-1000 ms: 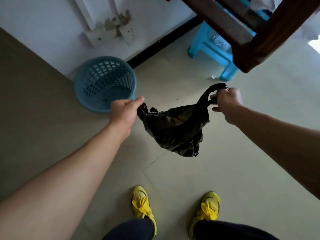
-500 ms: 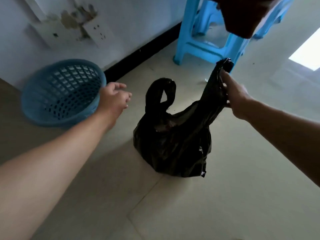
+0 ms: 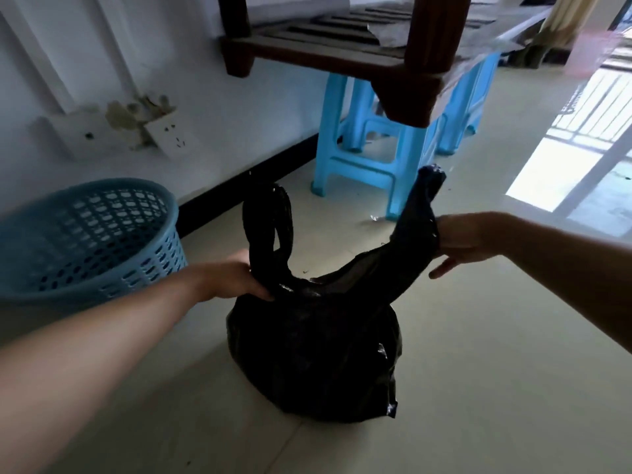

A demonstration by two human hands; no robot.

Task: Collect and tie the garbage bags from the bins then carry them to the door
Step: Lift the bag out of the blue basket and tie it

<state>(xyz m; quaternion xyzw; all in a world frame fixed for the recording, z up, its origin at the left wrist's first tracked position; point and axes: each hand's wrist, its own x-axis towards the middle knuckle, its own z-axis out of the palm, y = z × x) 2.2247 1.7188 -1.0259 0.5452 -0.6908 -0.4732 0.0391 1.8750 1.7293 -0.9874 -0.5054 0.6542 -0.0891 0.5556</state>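
bag: black garbage bag (image 3: 314, 354) sits on the floor (image 3: 478, 371), both handles sticking up
left hand (image 3: 232, 278): curled round the bag's left handle, low down
right hand (image 3: 465, 241): pinching the bag's right handle
bin (image 3: 85, 234): blue basket, left of the bag, not touching
behind the bag: blue stools (image 3: 359, 165), with a dark wooden frame (image 3: 403, 87) over them

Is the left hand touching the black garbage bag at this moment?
Touching. The head view shows the left hand gripping the garbage bag at the base of its left handle loop, with no gap between them.
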